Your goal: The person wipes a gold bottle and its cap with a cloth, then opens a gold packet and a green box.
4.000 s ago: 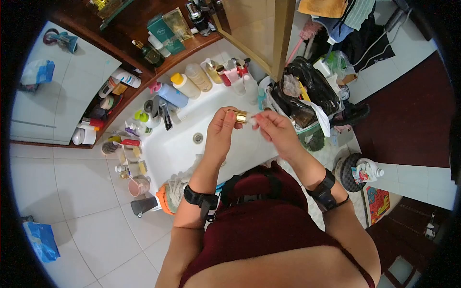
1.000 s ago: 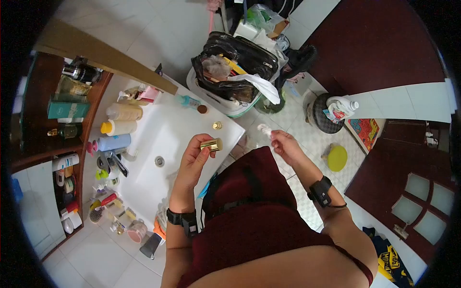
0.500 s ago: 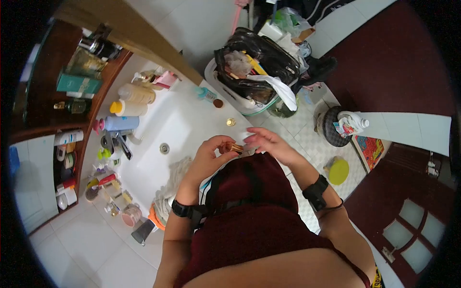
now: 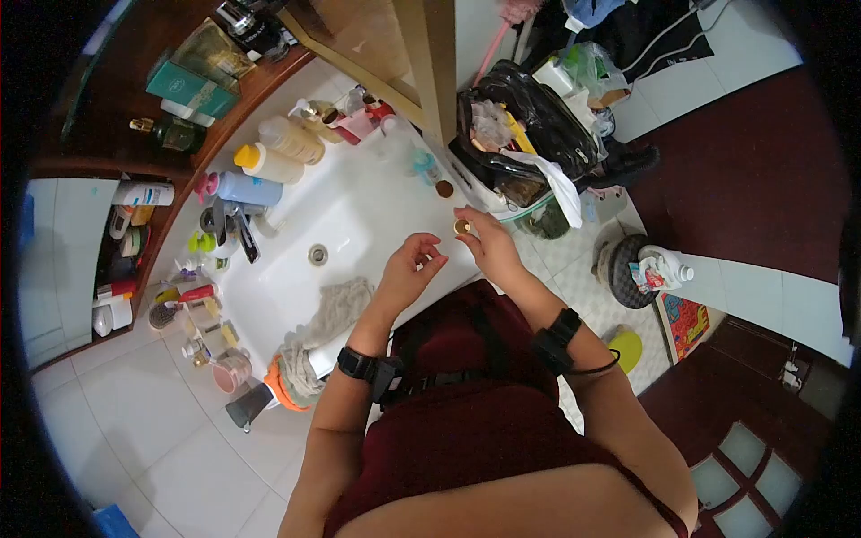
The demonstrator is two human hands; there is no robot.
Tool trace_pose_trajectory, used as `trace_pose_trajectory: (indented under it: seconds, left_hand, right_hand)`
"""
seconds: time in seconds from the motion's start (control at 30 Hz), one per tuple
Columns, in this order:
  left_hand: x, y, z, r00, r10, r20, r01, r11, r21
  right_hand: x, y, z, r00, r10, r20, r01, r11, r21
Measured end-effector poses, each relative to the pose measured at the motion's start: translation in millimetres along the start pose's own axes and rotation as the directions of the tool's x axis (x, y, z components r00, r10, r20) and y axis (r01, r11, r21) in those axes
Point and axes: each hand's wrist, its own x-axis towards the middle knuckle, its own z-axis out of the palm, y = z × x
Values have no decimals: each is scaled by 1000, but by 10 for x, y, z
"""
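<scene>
My right hand [image 4: 493, 247] is over the sink's front rim, with a small gold cap [image 4: 462, 228] pinched between thumb and fingers. The cap's round open end shows. To its left is my left hand [image 4: 408, 273], fingers curled and thumb pointing right; whatever lies inside the curl is hidden. A small brown round piece [image 4: 445, 189] rests on the rim beyond my right hand, beside a clear blue bottle [image 4: 423, 164]. Below both hands is the white sink [image 4: 359, 215].
A grey cloth [image 4: 334, 309] lies in the sink's near left part. Along the back stand the faucet [image 4: 244, 235] and several bottles, including a yellow-topped one [image 4: 269, 164]. A black bag [image 4: 556, 121] fills a tub at right. Above hangs a wooden shelf [image 4: 242, 108].
My right hand has moved onto the gold cap, which stood on the rim, and now grips it. The gold-and-brown piece in my left hand no longer shows. The view has shifted.
</scene>
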Motion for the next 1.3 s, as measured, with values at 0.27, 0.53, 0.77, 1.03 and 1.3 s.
trace_pose_trajectory:
  seconds: [0.27, 0.53, 0.77, 1.03, 1.3]
  left_hand:
    - [-88, -73, -71, 996, -69, -57, 68, 997, -27]
    - [-80, -48, -99, 997, -39, -71, 38, 999, -18]
    - [-152, 73, -242, 992, -33, -121, 32, 999, -9]
    - [-210, 81, -367, 988, -74, -133, 62, 994, -89]
    - [-368, 430, -684, 987, -12, -159, -13, 988, -156]
  right_hand:
    - [-67, 267, 250, 988, 105, 114, -100, 994, -49]
    - [-97, 337, 335, 994, 72, 76, -70, 997, -31]
    - [-30, 397, 183, 893, 447, -62, -265, 632, 728]
    - [295, 287, -577, 810, 576, -106, -198, 439, 876]
    - [679, 1223, -549, 744, 366, -558, -243, 927, 285]
